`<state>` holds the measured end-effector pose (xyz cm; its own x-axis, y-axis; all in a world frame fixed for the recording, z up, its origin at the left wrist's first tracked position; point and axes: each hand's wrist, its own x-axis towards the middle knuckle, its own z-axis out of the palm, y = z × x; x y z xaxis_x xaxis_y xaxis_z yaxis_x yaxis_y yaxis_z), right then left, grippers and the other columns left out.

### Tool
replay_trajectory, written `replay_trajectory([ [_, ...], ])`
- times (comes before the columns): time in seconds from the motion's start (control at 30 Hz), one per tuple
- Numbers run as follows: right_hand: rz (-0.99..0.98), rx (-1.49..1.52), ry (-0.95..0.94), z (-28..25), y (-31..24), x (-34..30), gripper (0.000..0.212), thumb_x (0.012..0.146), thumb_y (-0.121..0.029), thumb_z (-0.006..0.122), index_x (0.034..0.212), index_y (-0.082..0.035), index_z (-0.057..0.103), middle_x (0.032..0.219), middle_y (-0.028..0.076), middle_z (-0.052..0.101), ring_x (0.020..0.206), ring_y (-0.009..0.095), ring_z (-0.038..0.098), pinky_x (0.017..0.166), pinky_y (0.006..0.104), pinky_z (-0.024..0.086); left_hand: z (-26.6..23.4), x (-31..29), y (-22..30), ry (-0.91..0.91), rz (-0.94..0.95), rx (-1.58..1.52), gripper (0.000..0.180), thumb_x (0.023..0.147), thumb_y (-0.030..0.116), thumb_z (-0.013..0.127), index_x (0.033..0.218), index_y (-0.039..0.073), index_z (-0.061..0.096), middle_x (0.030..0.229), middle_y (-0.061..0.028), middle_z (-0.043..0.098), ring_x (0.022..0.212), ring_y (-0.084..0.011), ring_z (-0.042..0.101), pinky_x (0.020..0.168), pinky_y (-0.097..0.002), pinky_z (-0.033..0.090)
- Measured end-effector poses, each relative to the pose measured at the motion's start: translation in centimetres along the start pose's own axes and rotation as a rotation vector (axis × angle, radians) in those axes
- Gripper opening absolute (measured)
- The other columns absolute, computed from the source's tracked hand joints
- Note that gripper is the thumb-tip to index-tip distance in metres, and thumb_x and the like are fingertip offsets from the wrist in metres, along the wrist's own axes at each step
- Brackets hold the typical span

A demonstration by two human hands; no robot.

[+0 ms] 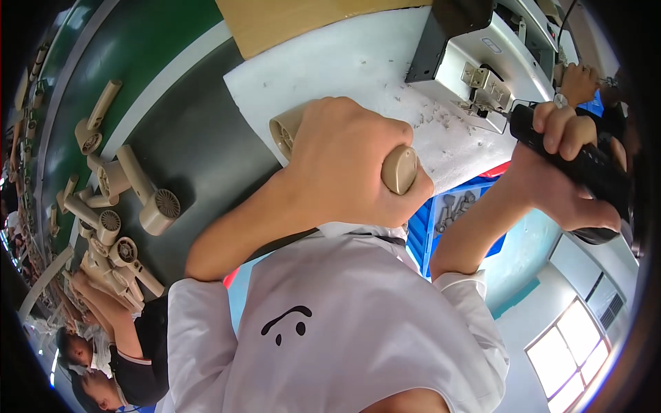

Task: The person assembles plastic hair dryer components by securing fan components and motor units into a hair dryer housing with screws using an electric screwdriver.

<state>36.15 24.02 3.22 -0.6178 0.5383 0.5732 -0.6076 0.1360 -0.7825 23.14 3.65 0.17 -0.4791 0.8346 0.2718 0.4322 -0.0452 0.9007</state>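
**Beige dryer shell pinned down, driver in the other hand**

Left hand (pixel 344 162) is wrapped tight around a beige hair-dryer housing (pixel 399 168), fingers fully closed, pressing it onto the white mat (pixel 358 62), probably so it can't twist. Right hand (pixel 564 172) has its fingers curled shut around a black electric screwdriver (pixel 585 165), held near the grey machine (pixel 482 69). A blue bin (pixel 441 213) with small grey parts sits just below the mat's edge, handy for grabbing. More beige housings (pixel 131 199) lie on the dark conveyor (pixel 200 151). No labels I can make out.
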Motion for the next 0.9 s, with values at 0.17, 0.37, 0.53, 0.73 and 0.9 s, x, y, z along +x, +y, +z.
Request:
replay_trajectory([
  [0.17, 0.027, -0.013, -0.011, 0.1, 2.2, 0.3, 0.082, 0.079, -0.085, 0.02, 0.118, -0.016, 0.042, 0.068, 0.01, 0.047, 0.054, 0.02, 0.043, 0.053, 0.0392, 0.04, -0.3, 0.2, 0.0, 0.012, 0.004, -0.002, 0.029, 0.054, 0.005, 0.064, 0.048, 0.007, 0.035, 0.041, -0.0043, 0.029, 0.035, -0.0184, 0.025, 0.036, -0.0275, 0.02],
  [0.37, 0.102, -0.21, 0.173, 0.2, 3.4, 0.0, 0.074, 0.084, -0.08, 0.02, 0.11, -0.014, 0.042, 0.062, 0.01, 0.047, 0.049, 0.021, 0.044, 0.051, 0.0365, 0.042, -0.2, -0.1, 0.1, -0.005, -0.005, 0.008, 0.029, 0.058, 0.003, 0.066, 0.05, 0.008, 0.039, 0.042, -0.005, 0.034, 0.035, -0.0206, 0.03, 0.036, -0.0282, 0.024],
  [0.53, 0.245, -0.116, 0.221, 0.6, 2.7, 0.0, 0.073, 0.082, -0.081, 0.024, 0.112, -0.017, 0.043, 0.064, 0.008, 0.046, 0.052, 0.019, 0.042, 0.055, 0.0368, 0.04, 0.6, -0.3, -0.4, -0.017, 0.023, 0.07, 0.026, 0.061, 0.001, 0.068, 0.053, 0.007, 0.044, 0.044, -0.0069, 0.04, 0.036, -0.0241, 0.04, 0.037, -0.0295, 0.03],
  [0.73, 0.24, 0.314, 0.117, 5.2, -2.6, -1.3, 0.06, 0.081, -0.061, 0.054, 0.111, -0.009, 0.051, 0.066, -0.003, 0.042, 0.056, 0.008, 0.038, 0.059, 0.0233, 0.034, 0.8, -0.8, -0.7, -0.02, 0.032, 0.112, 0.024, 0.061, 0.002, 0.068, 0.053, 0.007, 0.046, 0.045, -0.0076, 0.042, 0.037, -0.0255, 0.042, 0.037, -0.0307, 0.032],
  [0.9, 0.158, 0.367, 0.095, 8.3, -4.8, -1.5, 0.051, 0.077, -0.043, 0.067, 0.107, -0.005, 0.051, 0.064, -0.004, 0.051, 0.053, 0.006, 0.048, 0.052, 0.0204, 0.038, 0.8, -1.0, -0.3, -0.033, 0.01, 0.147, 0.022, 0.06, 0.003, 0.067, 0.052, 0.007, 0.048, 0.045, -0.0079, 0.042, 0.037, -0.0257, 0.042, 0.037, -0.0302, 0.032],
])
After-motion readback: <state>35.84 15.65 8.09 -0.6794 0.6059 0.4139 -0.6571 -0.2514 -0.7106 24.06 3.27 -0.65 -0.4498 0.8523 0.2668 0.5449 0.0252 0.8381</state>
